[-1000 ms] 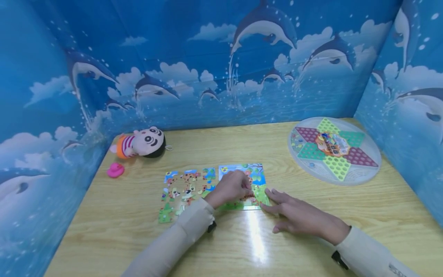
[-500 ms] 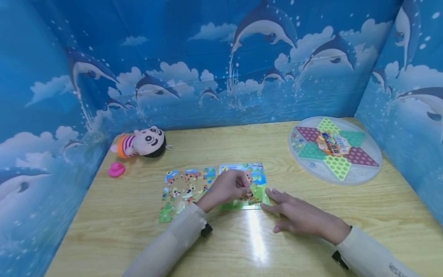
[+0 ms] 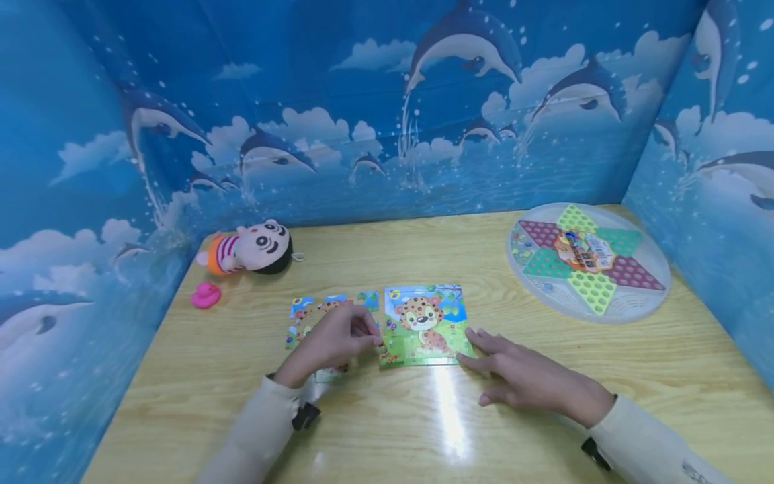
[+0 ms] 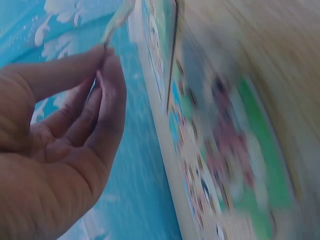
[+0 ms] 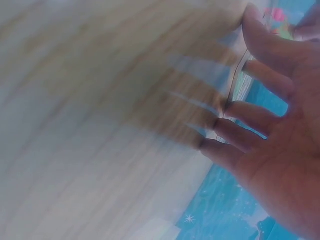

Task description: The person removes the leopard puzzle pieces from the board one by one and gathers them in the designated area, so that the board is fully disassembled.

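My left hand (image 3: 332, 344) hangs above the left group of puzzle pieces (image 3: 302, 309), covering part of it. Thumb and index fingertip pinch a thin, flat greenish puzzle piece (image 4: 117, 22), seen at the top of the left wrist view. The fingertips lie by the lower left corner of the square leopard puzzle (image 3: 426, 323), a spotted cub on green grass under blue sky. My right hand (image 3: 526, 380) rests on the table with spread fingers, its fingertips at the puzzle's right edge and nothing in its grasp.
A round Chinese checkers board (image 3: 589, 282) lies at the back right. Back left are a plush doll (image 3: 254, 249) in a striped top and a pink rubber duck (image 3: 206, 295). Dolphin-print cloth (image 3: 363, 101) walls off the wooden table (image 3: 423, 430) at the back and sides.
My left hand has moved left, from over the leopard puzzle to above the left group of pieces, uncovering the cub picture. The right hand has stayed in place.
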{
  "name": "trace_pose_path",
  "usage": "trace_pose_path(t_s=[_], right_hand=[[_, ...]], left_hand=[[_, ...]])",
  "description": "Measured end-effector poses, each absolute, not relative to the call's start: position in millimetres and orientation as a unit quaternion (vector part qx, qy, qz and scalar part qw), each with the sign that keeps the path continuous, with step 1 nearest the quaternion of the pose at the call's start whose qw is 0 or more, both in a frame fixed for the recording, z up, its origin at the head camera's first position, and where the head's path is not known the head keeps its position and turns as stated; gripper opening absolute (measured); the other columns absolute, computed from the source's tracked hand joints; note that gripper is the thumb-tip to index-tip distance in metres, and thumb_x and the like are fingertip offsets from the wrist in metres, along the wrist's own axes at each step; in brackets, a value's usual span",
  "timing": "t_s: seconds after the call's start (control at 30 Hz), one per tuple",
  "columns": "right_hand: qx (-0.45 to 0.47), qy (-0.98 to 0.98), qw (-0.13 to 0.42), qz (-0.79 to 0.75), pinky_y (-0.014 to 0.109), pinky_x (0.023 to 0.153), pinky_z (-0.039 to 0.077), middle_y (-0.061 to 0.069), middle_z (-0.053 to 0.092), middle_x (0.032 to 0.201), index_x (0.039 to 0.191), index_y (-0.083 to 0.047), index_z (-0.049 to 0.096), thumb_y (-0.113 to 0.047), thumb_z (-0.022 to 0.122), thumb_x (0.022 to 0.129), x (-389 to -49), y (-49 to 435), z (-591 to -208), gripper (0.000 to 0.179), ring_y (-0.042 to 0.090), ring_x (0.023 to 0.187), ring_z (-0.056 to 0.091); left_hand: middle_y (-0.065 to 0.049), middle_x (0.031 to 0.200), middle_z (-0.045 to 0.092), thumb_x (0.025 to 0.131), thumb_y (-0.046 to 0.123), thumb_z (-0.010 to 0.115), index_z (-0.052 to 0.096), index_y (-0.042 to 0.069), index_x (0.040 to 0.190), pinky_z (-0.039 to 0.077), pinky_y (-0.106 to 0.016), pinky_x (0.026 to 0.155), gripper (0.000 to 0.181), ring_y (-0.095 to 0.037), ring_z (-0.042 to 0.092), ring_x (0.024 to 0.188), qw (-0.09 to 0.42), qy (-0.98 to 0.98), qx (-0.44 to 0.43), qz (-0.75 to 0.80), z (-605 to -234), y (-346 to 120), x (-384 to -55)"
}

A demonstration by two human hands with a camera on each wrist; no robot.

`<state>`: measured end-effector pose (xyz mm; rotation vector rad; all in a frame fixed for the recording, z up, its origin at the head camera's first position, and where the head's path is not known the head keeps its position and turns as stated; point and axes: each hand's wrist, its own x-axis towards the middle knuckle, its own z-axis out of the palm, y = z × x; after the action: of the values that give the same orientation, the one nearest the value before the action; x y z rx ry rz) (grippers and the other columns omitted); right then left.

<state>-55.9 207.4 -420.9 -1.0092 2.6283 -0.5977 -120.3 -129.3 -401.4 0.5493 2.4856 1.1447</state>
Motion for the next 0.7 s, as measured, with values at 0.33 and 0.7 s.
trace_pose_path(t_s=[0.33,0.7], right_hand=[[-0.348,0.905,0.134,-0.204,0.060,0.110,0.034,0.031,0.030,0.156,0.143,-0.006,0.055,-0.031,0.080,0.083,-56,208,-421,0.069,0.050,0.142,0.032],[-0.348,0.905,0.130,-0.206,0.059,0.110,0.033,0.031,0.030,0.156,0.143,-0.007,0.055,-0.032,0.080,0.083,-55,208,-421,0.070,0.050,0.142,0.033]], left_hand=[[0.001,0.082,0.067,0.088,0.006,0.078,0.067,0.010,0.083,0.056,-0.029,0.067,0.013,-0.015,0.065,0.075,0.201,0.877,0.178,0.398,-403,-167,-111],[0.002,0.078,0.065,0.085,0.005,0.080,0.068,0.011,0.082,0.055,-0.027,0.066,0.014,-0.013,0.062,0.072,0.214,0.891,0.171,0.362,-408,-168,-109]])
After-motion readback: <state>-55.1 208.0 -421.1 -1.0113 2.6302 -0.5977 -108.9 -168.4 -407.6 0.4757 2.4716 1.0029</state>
